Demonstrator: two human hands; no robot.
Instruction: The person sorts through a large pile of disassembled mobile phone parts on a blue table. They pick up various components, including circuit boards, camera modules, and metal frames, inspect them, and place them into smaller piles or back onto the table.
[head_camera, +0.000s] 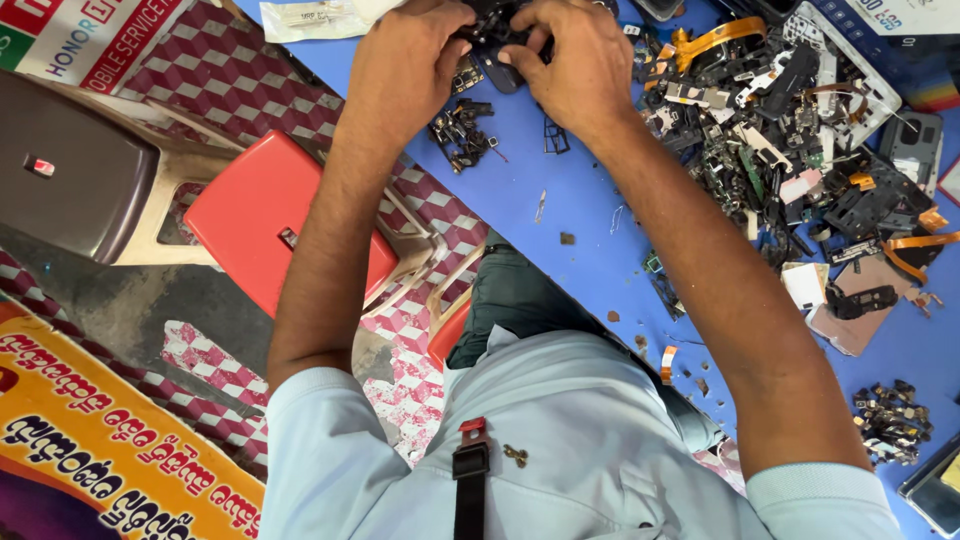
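Two hands clasp one small dark part above the blue worktop (590, 250).
Left hand (410, 65) and right hand (575, 60) pinch the part (497, 45) from both sides, steadying it beside the scrap heap (790, 130).

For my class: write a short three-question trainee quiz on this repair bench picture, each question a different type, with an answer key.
1. True or false: both hands grip the small dark device.
2. The heap of phone parts lies nearer which hand? A) left hand B) right hand
3. Fill in: the stool beside the blue table is ____ in colour.

Key: 1 true: the left hand and right hand both close on it. 2 B. 3 red.
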